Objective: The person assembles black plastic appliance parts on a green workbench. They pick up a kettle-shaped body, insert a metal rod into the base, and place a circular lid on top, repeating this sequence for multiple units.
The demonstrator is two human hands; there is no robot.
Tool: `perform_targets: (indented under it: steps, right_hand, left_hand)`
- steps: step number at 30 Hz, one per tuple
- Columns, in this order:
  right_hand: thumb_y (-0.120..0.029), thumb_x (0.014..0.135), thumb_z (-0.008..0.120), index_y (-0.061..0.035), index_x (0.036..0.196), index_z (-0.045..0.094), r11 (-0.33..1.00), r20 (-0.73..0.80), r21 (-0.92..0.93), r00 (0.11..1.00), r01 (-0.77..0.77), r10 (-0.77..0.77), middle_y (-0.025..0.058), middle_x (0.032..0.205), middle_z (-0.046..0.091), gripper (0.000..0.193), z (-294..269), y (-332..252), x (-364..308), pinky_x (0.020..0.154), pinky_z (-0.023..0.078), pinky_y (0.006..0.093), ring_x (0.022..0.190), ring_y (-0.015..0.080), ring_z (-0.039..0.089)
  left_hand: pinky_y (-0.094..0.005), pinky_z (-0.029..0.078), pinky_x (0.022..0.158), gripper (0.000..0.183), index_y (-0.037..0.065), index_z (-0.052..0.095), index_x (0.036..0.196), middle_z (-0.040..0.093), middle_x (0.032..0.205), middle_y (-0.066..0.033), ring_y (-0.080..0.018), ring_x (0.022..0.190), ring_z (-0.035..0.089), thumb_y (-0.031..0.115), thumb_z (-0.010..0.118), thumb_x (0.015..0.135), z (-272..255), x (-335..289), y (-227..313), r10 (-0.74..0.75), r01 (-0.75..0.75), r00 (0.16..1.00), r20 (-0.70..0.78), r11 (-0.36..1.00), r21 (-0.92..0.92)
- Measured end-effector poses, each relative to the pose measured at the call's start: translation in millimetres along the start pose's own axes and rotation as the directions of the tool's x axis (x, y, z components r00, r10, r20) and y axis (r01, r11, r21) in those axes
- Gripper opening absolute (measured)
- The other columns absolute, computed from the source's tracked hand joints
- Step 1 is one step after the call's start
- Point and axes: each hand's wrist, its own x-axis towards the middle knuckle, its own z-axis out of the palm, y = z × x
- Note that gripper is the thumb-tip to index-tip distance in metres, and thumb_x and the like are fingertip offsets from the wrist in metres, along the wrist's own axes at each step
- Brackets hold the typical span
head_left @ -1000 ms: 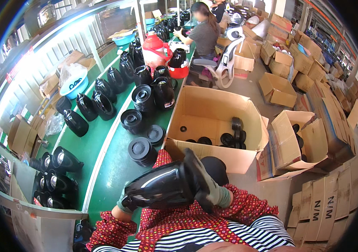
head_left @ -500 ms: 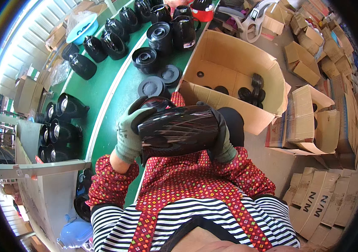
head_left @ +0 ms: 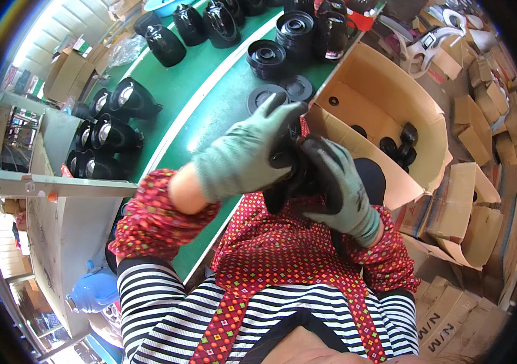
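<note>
The gloved left hand (head_left: 249, 142) bends its slightly parted fingers over the near end of a black jug (head_left: 298, 173), while the right hand (head_left: 344, 188) cups it opposite, fingers curled around and thumb below; where the fingertips press is hidden. The jug is held between both palms, above the apron (head_left: 270, 249). It looks stiff and glossy, likely slick and moderately light, perhaps with a fragile liner; the body's middle or the handle seems the surest hold.

Just beyond, discs (head_left: 266, 96) and a lid stack (head_left: 266, 59) sit on the green bench (head_left: 176, 115). The large carton (head_left: 386, 79) holds loose black parts (head_left: 405, 145); the smaller carton (head_left: 475, 233) shows a dark piece inside. Leftward, tipped jugs (head_left: 102, 130) show silvery mouths.
</note>
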Motion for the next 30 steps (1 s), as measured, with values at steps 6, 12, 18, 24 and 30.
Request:
perform_targets:
  steps: [6,12,18,24,30]
  right_hand:
    - [-0.020,0.064,0.095,-0.0129,0.154,0.054,0.996,0.065,-0.010,0.994,-0.087,0.088,0.0220,0.159,0.047,0.099,-24.8,3.5,-7.5,0.118,0.041,0.0522,0.141,0.0469,0.050]
    - [-0.025,0.067,0.093,-0.0178,0.141,0.064,0.964,0.137,-0.246,0.981,-0.100,0.137,0.0300,0.156,0.045,0.080,-32.4,-13.9,-4.0,0.114,0.042,0.0539,0.137,0.0484,0.052]
    - [-0.025,0.069,0.091,-0.0189,0.140,0.064,0.957,0.137,-0.274,0.981,-0.094,0.136,0.0307,0.159,0.041,0.076,-29.7,-9.4,-7.0,0.116,0.040,0.0537,0.140,0.0485,0.049]
    - [-0.029,0.094,0.073,-0.0020,0.156,0.048,0.696,-0.150,0.573,0.780,-0.432,0.607,0.0189,0.156,0.048,0.071,2.7,13.2,-50.5,0.116,0.046,0.0436,0.134,0.0323,0.057]
    - [-0.036,0.110,0.054,0.0015,0.140,0.060,0.531,-0.219,0.747,0.606,-0.400,0.765,0.0147,0.127,0.070,0.048,-14.7,43.4,-85.3,0.099,0.057,0.0377,0.112,0.0247,0.070]
  left_hand:
    - [-0.0558,0.032,0.125,0.094,0.017,0.056,0.151,0.021,0.169,-0.0332,-0.0530,0.157,0.025,0.026,0.097,0.067,-28.4,-15.2,-9.4,0.251,-0.237,0.954,0.163,0.966,-0.099]
    - [-0.0607,0.031,0.124,0.073,0.016,0.071,0.134,0.019,0.167,-0.0399,-0.0606,0.154,0.024,0.033,0.094,0.067,14.7,-6.6,-13.5,0.224,-0.264,0.946,0.235,0.952,0.153]
    - [-0.0523,0.041,0.120,0.062,0.013,0.076,0.121,0.017,0.169,-0.0398,-0.0581,0.147,0.043,0.021,0.097,0.064,22.8,-7.3,-8.6,0.239,-0.232,0.958,0.158,0.971,-0.059]
    - [-0.0490,0.047,0.115,0.061,0.010,0.077,0.115,0.036,0.161,-0.0378,-0.0536,0.143,0.050,0.020,0.100,0.060,32.3,-40.0,-6.5,0.094,-0.118,0.960,-0.265,0.990,-0.079]
    - [-0.0446,0.052,0.110,0.081,0.009,0.060,0.146,0.031,0.166,-0.0311,-0.0412,0.142,0.055,0.011,0.095,0.073,88.5,-96.0,2.2,-0.021,-0.049,0.977,-0.212,0.947,-0.318]
